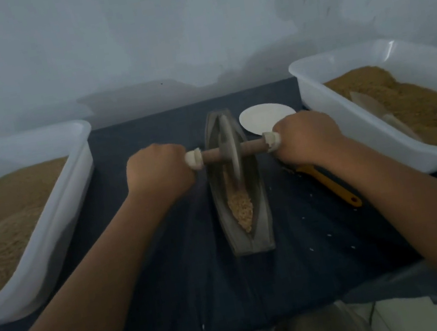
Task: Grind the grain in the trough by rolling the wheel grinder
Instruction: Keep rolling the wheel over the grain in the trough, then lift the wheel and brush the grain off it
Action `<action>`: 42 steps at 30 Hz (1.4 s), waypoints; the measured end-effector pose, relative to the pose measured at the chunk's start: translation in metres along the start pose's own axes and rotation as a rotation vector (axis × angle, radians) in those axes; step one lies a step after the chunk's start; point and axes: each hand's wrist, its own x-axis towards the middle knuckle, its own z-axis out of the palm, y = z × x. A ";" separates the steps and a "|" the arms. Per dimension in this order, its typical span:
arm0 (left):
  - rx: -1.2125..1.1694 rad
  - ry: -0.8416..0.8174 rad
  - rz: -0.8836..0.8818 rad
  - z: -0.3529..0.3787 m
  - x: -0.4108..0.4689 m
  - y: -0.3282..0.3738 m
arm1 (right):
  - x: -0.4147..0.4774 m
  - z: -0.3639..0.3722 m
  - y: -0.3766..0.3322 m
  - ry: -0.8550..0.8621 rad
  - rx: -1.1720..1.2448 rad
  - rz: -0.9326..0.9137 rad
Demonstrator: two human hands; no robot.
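Wheel grinder (228,146) gripped at both axle ends, with the grain (241,209) heaped on the near side of the wheel

The trough (262,216) is laid at the middle of the desk (170,261), its long axis running from the near edge to the far edge. The wheel is stood upright in the far half of the trough, with the axle held crosswise. The left hand (158,173) is closed around the padded left end and the right hand (309,139) around the padded right end, both about equally far from the wheel. The grain is piled in the near half, between the wheel and the near edge, so the coming roll is judged to be called for towards the person, along the trough's length. Two white tubs (78,172) of brown meal are set at the left and right edges; a white plate (261,119) and a yellow-handled tool (335,187) are seen just right of the trough
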 end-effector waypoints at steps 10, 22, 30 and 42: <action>-0.027 -0.058 0.030 0.001 -0.028 -0.011 | -0.039 -0.019 -0.004 -0.021 0.003 -0.083; -0.297 -0.121 -0.188 0.020 -0.021 -0.013 | 0.001 -0.059 -0.005 -0.069 0.083 -0.319; -0.631 -0.009 -0.395 0.005 -0.035 -0.010 | -0.079 -0.056 0.023 0.655 0.763 -0.010; -1.113 -0.072 -0.662 0.020 -0.046 -0.015 | -0.106 0.002 0.030 -0.164 0.188 -0.104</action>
